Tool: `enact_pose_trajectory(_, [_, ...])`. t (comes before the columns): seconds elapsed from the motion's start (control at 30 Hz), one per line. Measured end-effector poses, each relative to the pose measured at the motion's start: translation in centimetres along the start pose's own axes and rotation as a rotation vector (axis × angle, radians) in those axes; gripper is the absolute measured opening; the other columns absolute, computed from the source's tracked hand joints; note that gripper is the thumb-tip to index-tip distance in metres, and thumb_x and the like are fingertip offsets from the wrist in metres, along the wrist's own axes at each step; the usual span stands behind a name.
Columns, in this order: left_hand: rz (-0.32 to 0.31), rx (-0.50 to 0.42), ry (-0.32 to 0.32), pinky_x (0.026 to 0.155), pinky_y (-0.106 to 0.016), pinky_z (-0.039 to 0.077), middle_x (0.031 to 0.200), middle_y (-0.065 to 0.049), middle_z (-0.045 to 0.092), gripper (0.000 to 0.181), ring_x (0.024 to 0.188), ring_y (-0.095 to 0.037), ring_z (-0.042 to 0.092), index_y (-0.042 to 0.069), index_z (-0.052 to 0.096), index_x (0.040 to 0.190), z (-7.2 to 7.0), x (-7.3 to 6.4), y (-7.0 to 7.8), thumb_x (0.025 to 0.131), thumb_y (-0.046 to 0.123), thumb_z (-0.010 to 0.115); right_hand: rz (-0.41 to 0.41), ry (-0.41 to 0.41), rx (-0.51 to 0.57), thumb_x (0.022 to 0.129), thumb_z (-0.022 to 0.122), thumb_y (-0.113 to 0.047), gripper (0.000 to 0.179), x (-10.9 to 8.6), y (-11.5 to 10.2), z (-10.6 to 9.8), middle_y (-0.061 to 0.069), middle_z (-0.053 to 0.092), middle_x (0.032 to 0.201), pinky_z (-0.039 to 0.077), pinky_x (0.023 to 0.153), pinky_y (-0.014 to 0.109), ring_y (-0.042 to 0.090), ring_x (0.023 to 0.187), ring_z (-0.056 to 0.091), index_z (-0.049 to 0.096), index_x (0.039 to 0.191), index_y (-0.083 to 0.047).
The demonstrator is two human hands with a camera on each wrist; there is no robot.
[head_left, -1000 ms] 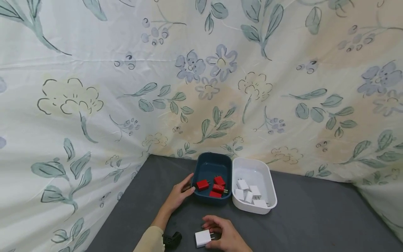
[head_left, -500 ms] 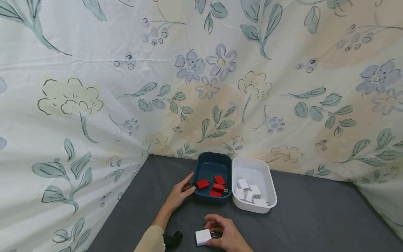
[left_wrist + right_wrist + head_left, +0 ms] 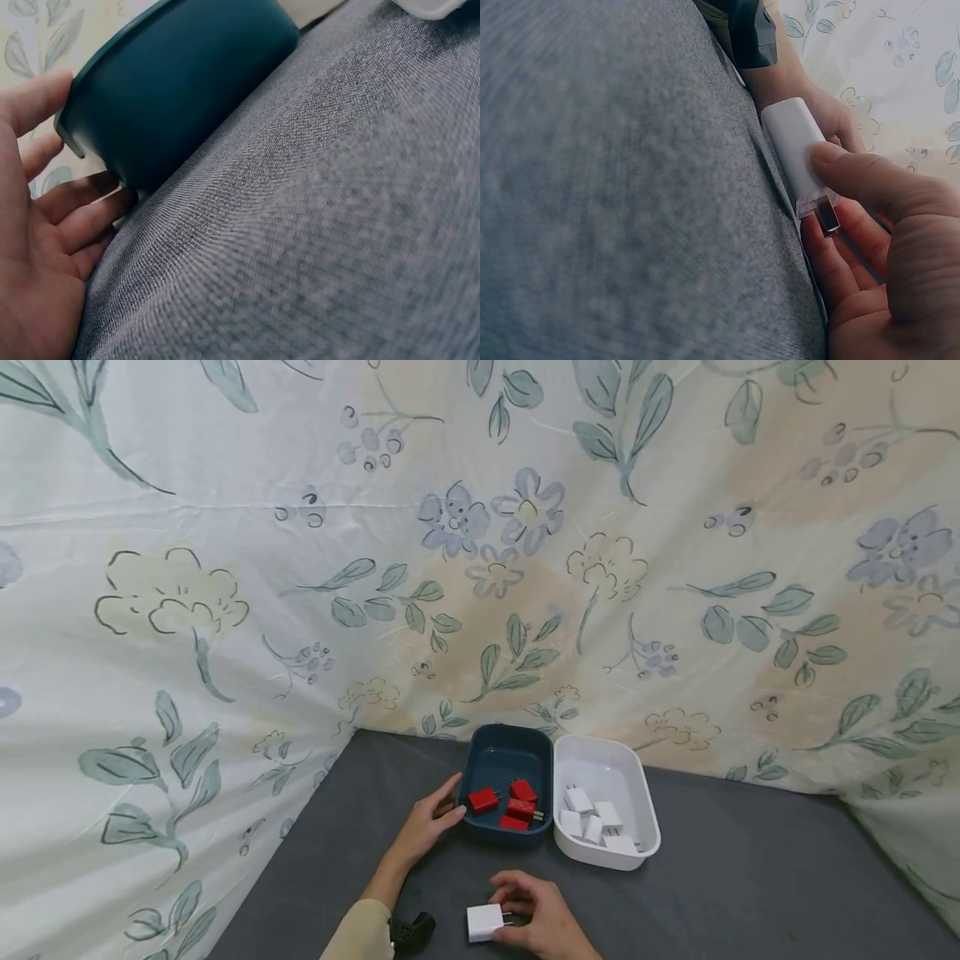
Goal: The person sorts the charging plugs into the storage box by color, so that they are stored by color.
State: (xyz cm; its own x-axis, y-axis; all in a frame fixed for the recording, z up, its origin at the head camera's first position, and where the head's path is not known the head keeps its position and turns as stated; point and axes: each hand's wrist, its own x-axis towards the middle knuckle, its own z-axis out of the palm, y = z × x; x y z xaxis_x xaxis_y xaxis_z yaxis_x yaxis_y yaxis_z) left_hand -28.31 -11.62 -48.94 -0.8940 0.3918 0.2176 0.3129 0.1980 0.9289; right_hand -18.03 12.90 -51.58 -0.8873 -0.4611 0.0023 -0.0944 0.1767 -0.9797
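Observation:
My left hand (image 3: pixel 423 828) holds the left side of a dark blue bin (image 3: pixel 510 737). In the left wrist view its fingers curl against the bin's wall (image 3: pixel 187 82), below the rim. Several red charger plugs (image 3: pixel 483 800) lie at the bin's near end. Nearer to me, my right hand (image 3: pixel 546 917) pinches a white charger plug (image 3: pixel 484 924) by its pronged end. Its thumb (image 3: pixel 836 161) presses on one face in the right wrist view, with metal prongs (image 3: pixel 827 217) showing beside the fingers. The plug is close over the grey cloth.
A white bin (image 3: pixel 611 756) with several white charger plugs (image 3: pixel 579 800) stands right beside the blue one. A black wrist strap (image 3: pixel 411 932) is on my left forearm. Grey cloth (image 3: pixel 750 860) covers the table, and a floral curtain (image 3: pixel 480 568) hangs behind.
My right hand shifts only very slightly, with the white charger plug still in its pinch. The left hand and both bins have stayed put.

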Motion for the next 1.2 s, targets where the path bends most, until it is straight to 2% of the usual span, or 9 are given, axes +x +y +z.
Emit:
enact_pose_trajectory(0.4, [-0.003, 0.001, -0.02, 0.106, -0.045, 0.045, 0.146, -0.026, 0.045, 0.061, 0.13, -0.036, 0.052, 0.005, 0.03, 0.153, 0.0, 0.1, 0.1, 0.1, 0.02, 0.055, -0.01, 0.047, -0.004, 0.075, 0.083, -0.01, 0.054, -0.1, -0.3, 0.0, 0.014, 0.068, 0.107, 0.056, 0.083, 0.022, 0.012, 0.092, 0.067, 0.06, 0.123, 0.0])
enact_pose_trajectory(0.83, [-0.018, -0.001, -0.013, 0.107, -0.047, 0.044, 0.146, -0.026, 0.046, 0.061, 0.129, -0.036, 0.053, 0.005, 0.03, 0.153, 0.0, 0.0, 0.1, 0.099, 0.018, 0.056, -0.026, 0.145, -0.037, 0.074, 0.084, -0.014, 0.056, 0.1, -0.9, -0.3, 0.013, 0.068, 0.109, 0.056, 0.088, 0.025, 0.011, 0.093, 0.064, 0.06, 0.124, -0.001])
enact_pose_trajectory(1.2, [-0.015, 0.008, -0.001, 0.105, -0.046, 0.046, 0.144, -0.027, 0.048, 0.061, 0.128, -0.037, 0.054, 0.005, 0.031, 0.152, 0.0, -0.1, 0.4, 0.099, 0.019, 0.057, -0.06, 0.239, -0.105, 0.073, 0.086, -0.021, 0.059, 0.4, -1.1, -0.7, 0.012, 0.07, 0.106, 0.057, 0.084, 0.026, 0.009, 0.092, 0.066, 0.061, 0.122, 0.0])
